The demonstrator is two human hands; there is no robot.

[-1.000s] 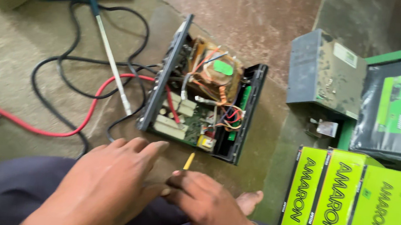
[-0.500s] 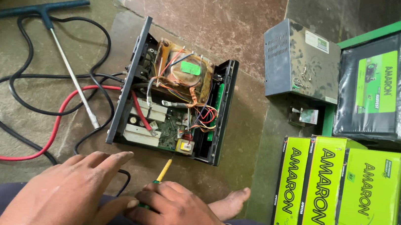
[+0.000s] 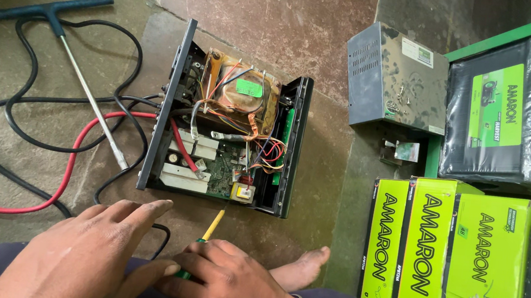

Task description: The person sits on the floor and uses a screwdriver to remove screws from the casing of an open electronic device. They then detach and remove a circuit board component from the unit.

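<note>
An opened black electronics chassis (image 3: 228, 125) lies on the stone floor, showing a copper-wound transformer, a green circuit board and coloured wires. My right hand (image 3: 231, 283) is shut on a screwdriver with a yellow shaft and green handle (image 3: 211, 225), its tip pointing at the chassis's near edge. My left hand (image 3: 90, 249) rests beside it, fingers loosely spread, the thumb touching the screwdriver handle. Both hands sit over my lap, just below the chassis.
A blue T-handle wrench (image 3: 83, 71) and black and red cables (image 3: 65, 174) lie left of the chassis. A grey metal cover (image 3: 394, 77) sits at upper right. A black battery (image 3: 498, 121) and lime-green boxes (image 3: 464, 262) stand on the right. My bare foot (image 3: 302, 268) rests nearby.
The view has shifted, so the chassis now sits lower and more central. My hands have stayed together on the screwdriver, whose tip is close to the chassis edge.
</note>
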